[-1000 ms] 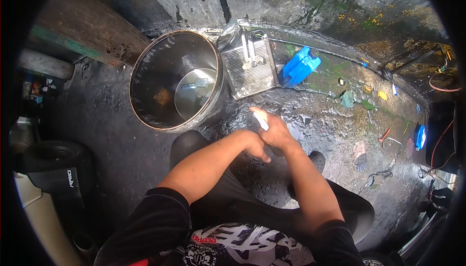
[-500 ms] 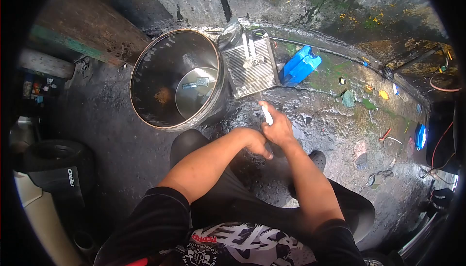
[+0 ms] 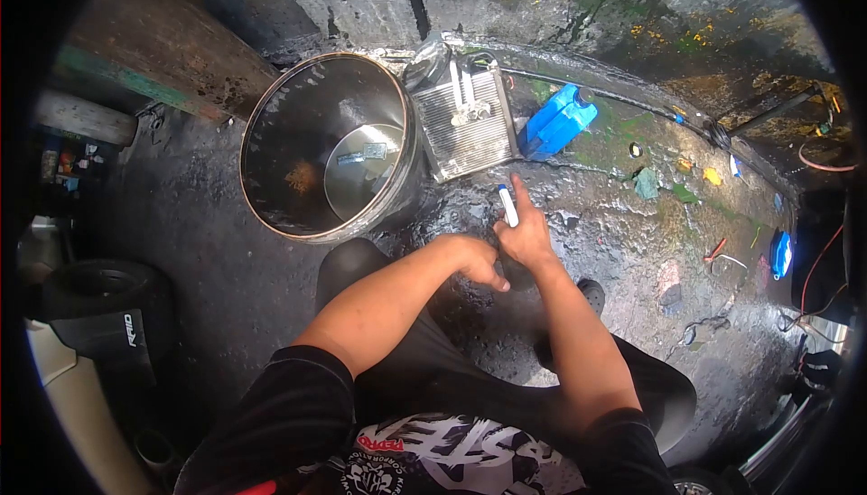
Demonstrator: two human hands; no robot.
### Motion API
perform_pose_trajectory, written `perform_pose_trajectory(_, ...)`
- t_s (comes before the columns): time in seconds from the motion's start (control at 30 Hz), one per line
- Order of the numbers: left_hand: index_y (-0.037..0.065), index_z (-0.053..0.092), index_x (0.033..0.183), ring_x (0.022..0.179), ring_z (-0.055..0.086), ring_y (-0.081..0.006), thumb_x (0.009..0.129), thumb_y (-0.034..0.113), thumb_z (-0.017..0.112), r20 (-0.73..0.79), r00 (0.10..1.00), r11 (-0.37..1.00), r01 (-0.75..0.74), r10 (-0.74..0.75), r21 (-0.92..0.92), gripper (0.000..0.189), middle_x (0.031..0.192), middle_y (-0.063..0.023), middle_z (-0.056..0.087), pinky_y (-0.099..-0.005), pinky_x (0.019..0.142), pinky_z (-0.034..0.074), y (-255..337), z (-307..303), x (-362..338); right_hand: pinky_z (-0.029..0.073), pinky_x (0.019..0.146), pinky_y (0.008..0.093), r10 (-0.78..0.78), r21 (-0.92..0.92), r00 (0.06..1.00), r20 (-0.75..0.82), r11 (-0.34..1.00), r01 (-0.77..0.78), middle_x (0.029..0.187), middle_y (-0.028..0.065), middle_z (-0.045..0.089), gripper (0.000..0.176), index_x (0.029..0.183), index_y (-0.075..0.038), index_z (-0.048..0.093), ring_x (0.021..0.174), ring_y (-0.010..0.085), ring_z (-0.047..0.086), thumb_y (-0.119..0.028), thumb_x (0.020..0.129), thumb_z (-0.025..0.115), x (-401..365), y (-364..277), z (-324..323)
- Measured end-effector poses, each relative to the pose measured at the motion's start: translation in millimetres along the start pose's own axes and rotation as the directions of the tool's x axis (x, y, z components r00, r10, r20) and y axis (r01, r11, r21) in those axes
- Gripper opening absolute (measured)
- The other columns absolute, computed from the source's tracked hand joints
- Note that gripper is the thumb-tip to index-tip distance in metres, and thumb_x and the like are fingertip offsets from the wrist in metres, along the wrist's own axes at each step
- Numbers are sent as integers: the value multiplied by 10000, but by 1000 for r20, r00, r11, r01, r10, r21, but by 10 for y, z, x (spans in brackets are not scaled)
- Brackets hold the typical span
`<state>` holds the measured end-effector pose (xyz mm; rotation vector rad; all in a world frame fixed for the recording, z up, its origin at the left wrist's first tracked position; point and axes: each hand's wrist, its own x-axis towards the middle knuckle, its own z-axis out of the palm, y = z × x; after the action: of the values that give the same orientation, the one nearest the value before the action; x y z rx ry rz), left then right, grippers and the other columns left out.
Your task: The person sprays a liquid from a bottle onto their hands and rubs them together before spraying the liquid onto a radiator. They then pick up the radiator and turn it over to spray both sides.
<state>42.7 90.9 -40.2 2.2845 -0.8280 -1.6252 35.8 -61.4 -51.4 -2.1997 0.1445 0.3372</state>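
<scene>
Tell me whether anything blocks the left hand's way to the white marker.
Nothing visible stands between the left hand and the upper part of the white marker; only the grip of the right hand covers its lower end.

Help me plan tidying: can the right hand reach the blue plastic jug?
Probably yes: only floor shows between the right hand and the jug, though that hand holds a slim white marker.

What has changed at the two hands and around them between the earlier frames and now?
The right hand has shifted a little to the right, its index finger now extended away from the body. The white marker stays in its grip, its blue end now showing. The left hand has barely moved. Drum, finned panel and blue jug stayed put.
</scene>
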Motion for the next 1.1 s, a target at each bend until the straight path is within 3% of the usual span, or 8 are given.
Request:
perform_pose_trajectory(0.1, -24, 693, 1330, 1317, 619, -356, 912, 725, 615, 27, 999, 1000, 23, -24, 20, 861, 1422, -206, 648, -467, 1082, 491, 65, -46, -79, 535, 947, 533, -41, -118, 991, 129, 991, 57, 1071, 280, 732, 457, 1250, -16, 654, 1052, 483, 687, -172, 823, 703, 44, 76, -46)
perform_pose_trajectory(0.2, -67, 615, 1392, 1333, 601, -380, 919, 715, 618, 31, 999, 1000, 19, -19, 6, 914, 1429, -249, 626, -462, 1097, 482, 57, -55, -83, 537, 929, 537, 94, -122, 995, 18, 988, -91, 1039, 286, 728, 341, 1081, 3, 671, 1020, 482, 688, -200, 811, 716, -2, 36, -9)
perform_pose_trajectory(0.3, -92, 578, 1418, 1336, 596, -390, 921, 707, 623, 42, 999, 1000, 6, -6, 0, 942, 1429, -268, 618, -458, 1102, 479, 62, -80, -54, 535, 936, 538, 146, -139, 989, -25, 979, -148, 1032, 283, 730, 368, 1096, -1, 671, 1024, 475, 689, -224, 807, 717, 11, 2, -40)
perform_pose_trajectory(0.4, -96, 578, 1413, 1333, 599, -388, 921, 702, 628, 54, 998, 1000, 14, -14, 11, 938, 1425, -270, 619, -457, 1099, 482, 88, -109, -78, 538, 936, 538, 117, -72, 993, 5, 991, -117, 1017, 276, 734, 370, 1100, -5, 677, 1042, 472, 686, -234, 811, 710, 12, 25, -82)
perform_pose_trajectory(0.6, -99, 586, 1399, 1329, 599, -389, 929, 691, 627, 9, 1000, 1000, -18, 18, -5, 920, 1421, -268, 622, -463, 1098, 482, 92, -80, -52, 544, 915, 542, 117, -131, 992, -41, 984, -122, 999, 269, 737, 380, 1111, -4, 679, 1017, 480, 692, -234, 810, 699, 16, 80, -68)
perform_pose_trajectory(0.9, -74, 589, 1413, 1349, 583, -386, 929, 697, 624, 21, 999, 999, -29, 29, 22, 910, 1436, -255, 617, -464, 1117, 466, 97, -57, -18, 542, 933, 534, 134, -135, 991, 14, 982, -131, 1028, 273, 735, 391, 1131, -13, 690, 1035, 476, 687, -223, 801, 707, 3, 74, -109)
perform_pose_trajectory(1.0, -39, 572, 1456, 1391, 550, -377, 920, 716, 619, 76, 997, 999, -8, 5, 33, 927, 1483, -241, 588, -461, 1148, 442, 117, -49, -35, 535, 953, 522, -49, -115, 981, 187, 991, 71, 1067, 267, 734, 388, 1136, -18, 694, 1066, 464, 679, -212, 800, 708, -13, 128, -115)
perform_pose_trajectory(1.1, 4, 552, 1499, 1437, 508, -368, 912, 731, 616, 104, 995, 1000, 5, -8, 31, 937, 1533, -229, 549, -459, 1178, 414, 134, -45, -60, 524, 972, 519, 4, -109, 986, 167, 994, 14, 1070, 256, 732, 384, 1137, -30, 701, 1091, 455, 669, -206, 795, 708, -53, 126, -68)
